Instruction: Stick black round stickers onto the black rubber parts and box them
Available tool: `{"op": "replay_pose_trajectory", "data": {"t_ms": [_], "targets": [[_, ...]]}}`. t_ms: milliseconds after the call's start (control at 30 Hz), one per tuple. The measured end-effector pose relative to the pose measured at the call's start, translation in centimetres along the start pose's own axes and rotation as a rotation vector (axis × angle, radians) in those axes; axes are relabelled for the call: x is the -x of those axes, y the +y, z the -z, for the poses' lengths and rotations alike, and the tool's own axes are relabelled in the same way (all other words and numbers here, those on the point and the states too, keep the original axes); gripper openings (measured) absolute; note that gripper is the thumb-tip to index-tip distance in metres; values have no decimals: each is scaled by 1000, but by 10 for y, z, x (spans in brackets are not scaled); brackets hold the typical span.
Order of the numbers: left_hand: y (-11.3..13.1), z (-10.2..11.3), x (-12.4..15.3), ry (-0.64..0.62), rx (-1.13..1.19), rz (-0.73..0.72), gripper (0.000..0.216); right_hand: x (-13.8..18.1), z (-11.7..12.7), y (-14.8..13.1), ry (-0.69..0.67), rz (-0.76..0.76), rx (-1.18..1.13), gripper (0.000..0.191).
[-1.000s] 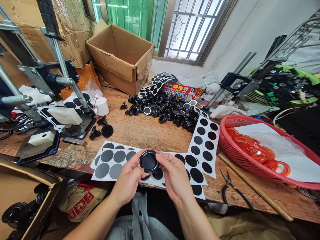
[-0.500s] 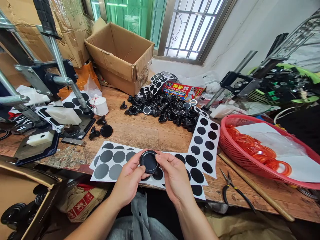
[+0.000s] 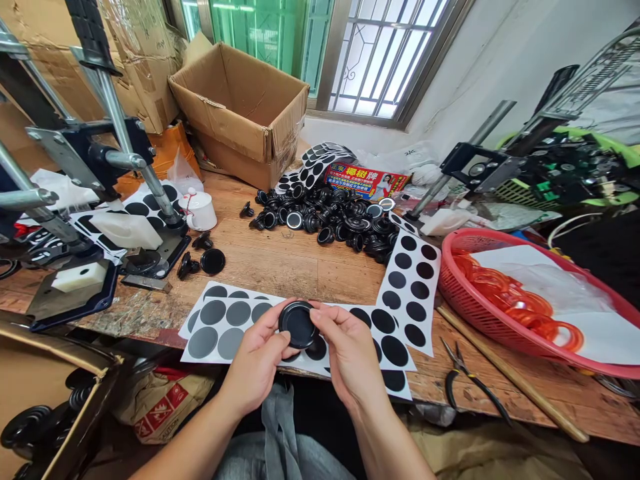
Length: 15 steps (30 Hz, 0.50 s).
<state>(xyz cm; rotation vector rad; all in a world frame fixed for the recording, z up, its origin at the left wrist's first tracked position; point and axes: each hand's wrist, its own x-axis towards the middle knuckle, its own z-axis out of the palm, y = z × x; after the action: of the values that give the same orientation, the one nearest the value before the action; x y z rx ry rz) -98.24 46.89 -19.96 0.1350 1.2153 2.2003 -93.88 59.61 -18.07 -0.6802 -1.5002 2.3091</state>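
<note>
Both my hands pinch one round black cap (image 3: 298, 324) just above the near edge of the wooden table. My left hand (image 3: 256, 360) grips its left side, thumb on the lower rim. My right hand (image 3: 350, 353) grips its right side with thumb and fingertips. Under the cap lie white backing sheets with black round stickers (image 3: 227, 320). Another sticker sheet (image 3: 413, 290) lies to the right. A heap of black caps (image 3: 330, 220) sits further back at the table's middle.
Metal hand presses (image 3: 100, 153) stand at the left, with an open cardboard box (image 3: 240, 110) behind. A red basket (image 3: 480, 313) with orange rings sits at the right. Pliers (image 3: 467, 377) and a wooden stick (image 3: 510, 377) lie near the front edge. A carton holding black parts (image 3: 35, 420) is lower left.
</note>
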Motion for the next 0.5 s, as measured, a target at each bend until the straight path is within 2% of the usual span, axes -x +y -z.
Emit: {"op": "replay_pose_trajectory", "data": {"t_ms": [267,500], "targets": [[4,-2,3,8,8,11,40,-2,3,2,-2,63,104,18],[7,-3,5,18,34,20,38,0,13,2,-20,287,390,24]]}}
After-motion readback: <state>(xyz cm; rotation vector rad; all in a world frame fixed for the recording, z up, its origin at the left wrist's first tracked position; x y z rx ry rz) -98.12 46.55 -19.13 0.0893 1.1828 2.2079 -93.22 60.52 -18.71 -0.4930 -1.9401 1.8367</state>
